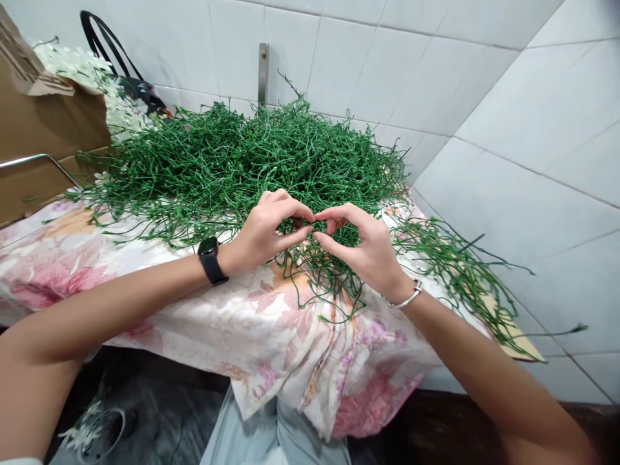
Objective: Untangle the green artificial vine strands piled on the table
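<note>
A person's two bare hands meet over a tabletop (pixel 145 336) draped in a pink floral cloth (pixel 271 361). The left hand (pixel 264 232), with a black watch (pixel 212 260) on its wrist, and the right hand (pixel 363 248), with a silver bracelet (pixel 409 297), pinch the same thin green stem (pixel 310 226) between thumb and fingertips, nearly touching each other. More loose stems hang below the hands. Just behind them lies a big tangled pile of green stems (pixel 252 155), spreading to the white tiled wall (pixel 533 129). At far left stand a cardboard box (pixel 43 129) and some white flowers (pixel 87 71).
</note>
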`<action>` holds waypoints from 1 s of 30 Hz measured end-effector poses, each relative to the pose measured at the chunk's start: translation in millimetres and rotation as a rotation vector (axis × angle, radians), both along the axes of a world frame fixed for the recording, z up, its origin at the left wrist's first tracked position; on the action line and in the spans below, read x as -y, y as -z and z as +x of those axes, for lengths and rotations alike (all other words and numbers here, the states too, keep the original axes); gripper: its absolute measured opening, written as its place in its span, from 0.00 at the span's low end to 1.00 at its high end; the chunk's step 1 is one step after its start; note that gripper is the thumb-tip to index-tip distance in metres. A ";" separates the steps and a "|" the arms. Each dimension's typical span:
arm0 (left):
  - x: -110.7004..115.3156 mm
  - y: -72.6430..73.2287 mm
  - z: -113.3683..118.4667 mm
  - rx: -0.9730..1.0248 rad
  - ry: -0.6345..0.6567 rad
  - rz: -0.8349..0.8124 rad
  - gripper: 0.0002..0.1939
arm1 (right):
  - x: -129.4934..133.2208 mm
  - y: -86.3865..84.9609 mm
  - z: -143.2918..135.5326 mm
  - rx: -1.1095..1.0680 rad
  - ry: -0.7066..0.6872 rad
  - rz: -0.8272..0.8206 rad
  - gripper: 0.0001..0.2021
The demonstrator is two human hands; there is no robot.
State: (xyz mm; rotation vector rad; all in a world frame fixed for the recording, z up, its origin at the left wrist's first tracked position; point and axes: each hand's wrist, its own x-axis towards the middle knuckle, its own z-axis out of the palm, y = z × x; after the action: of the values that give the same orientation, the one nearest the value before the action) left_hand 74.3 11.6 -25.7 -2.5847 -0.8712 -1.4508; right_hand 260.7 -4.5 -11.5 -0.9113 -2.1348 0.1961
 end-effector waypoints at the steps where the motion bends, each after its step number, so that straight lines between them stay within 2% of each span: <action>1: 0.0 0.0 -0.1 -0.002 0.001 -0.002 0.04 | -0.2 0.0 0.0 0.010 0.011 0.015 0.10; 7: 1.0 -0.7 0.3 -0.023 0.022 0.032 0.04 | -2.0 -3.0 2.2 0.065 0.010 0.118 0.07; 13: 0.9 -0.7 -0.2 -0.051 0.021 0.052 0.05 | -5.9 -4.9 4.1 0.185 0.039 0.371 0.04; 16: 0.3 -1.1 -1.0 -0.032 0.017 0.017 0.05 | -8.8 -2.1 3.9 0.231 0.044 0.424 0.04; 21: 0.8 -2.3 -0.4 -0.044 0.019 -0.023 0.05 | -9.3 0.0 4.0 0.236 0.035 0.386 0.03; 26: 2.0 -2.5 -0.7 -0.031 0.014 -0.009 0.03 | -6.8 -2.8 4.9 0.133 0.025 0.242 0.06; 30: 1.8 -2.4 -2.5 -0.010 0.019 -0.024 0.04 | -6.1 -3.7 5.3 0.098 0.057 0.216 0.06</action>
State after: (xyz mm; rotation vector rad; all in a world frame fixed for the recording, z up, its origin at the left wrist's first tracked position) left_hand 71.8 9.9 -23.3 -2.6225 -0.8698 -1.4394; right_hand 266.0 1.6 -7.8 -0.8684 -2.1667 -0.1083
